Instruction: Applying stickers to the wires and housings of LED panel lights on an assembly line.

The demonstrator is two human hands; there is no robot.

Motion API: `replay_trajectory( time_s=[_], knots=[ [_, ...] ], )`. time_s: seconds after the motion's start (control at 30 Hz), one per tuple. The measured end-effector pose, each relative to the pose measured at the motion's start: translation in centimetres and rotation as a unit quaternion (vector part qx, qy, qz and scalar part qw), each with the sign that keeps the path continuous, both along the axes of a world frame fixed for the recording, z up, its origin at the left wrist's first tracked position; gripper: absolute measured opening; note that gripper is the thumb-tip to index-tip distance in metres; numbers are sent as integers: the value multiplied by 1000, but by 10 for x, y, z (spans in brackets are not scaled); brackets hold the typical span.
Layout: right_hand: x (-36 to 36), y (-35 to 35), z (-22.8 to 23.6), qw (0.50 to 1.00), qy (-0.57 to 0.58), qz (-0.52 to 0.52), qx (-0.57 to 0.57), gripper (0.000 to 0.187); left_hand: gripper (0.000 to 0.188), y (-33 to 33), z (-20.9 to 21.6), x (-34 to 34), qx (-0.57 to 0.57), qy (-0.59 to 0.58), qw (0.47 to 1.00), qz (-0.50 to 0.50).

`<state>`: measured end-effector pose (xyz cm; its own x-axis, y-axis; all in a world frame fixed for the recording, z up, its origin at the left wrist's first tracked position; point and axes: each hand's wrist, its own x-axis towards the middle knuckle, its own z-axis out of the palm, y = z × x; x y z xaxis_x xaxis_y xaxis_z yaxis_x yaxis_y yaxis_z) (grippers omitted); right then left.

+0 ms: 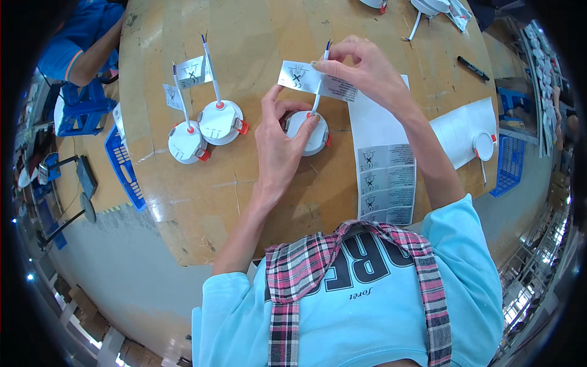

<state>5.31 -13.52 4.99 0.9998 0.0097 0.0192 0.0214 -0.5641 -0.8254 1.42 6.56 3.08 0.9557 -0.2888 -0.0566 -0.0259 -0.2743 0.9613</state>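
Observation:
A white round downlight (315, 139) with red clips lies in front of me on the table. My left hand (276, 137) grips it, fingers around its rim and thumb near the base of its white cable (318, 98). The cable stands up, bare wire ends at its top. A silver-white printed label (296, 74) sits across the cable, sticking out to both sides. My right hand (367, 70) pinches this label at the cable; its other fingers are bent and partly hidden. To the left, two similar downlights (221, 125) stand with flag-like labels (191, 72) on their cables.
Right of my hands lies a label sheet (386, 183) with several printed labels, partly under my right forearm. Beyond it are a white sheet (461, 131), a small round light (483, 145) and a black marker (472, 68). Another person's arm (98, 58) rests at the far left.

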Motion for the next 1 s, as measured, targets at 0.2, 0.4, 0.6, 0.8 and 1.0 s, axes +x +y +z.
replay_trajectory(
  time_s=[0.2, 0.4, 0.6, 0.8, 1.0],
  knots=[
    [11, 0, 22, 991, 133, 7, -14, 35, 67, 0, -1, 0, -3, 6, 1000, 4],
    [9, -3, 26, 983, 172, 64, 25, 26, 69, -2, -1, -3, -8, -1, 1000, 13],
    [-11, 3, 32, 984, 121, 67, 110, 22, 46, 10, 3, 1, -161, 90, 982, 34],
    [-25, 4, 43, 993, 79, 69, 52, 16, 35, 15, -6, 47, -226, 120, 967, 13],
    [-28, 8, 39, 993, 24, 69, 89, 12, 44, -7, -3, 68, -284, 284, 903, -151]
  ],
)
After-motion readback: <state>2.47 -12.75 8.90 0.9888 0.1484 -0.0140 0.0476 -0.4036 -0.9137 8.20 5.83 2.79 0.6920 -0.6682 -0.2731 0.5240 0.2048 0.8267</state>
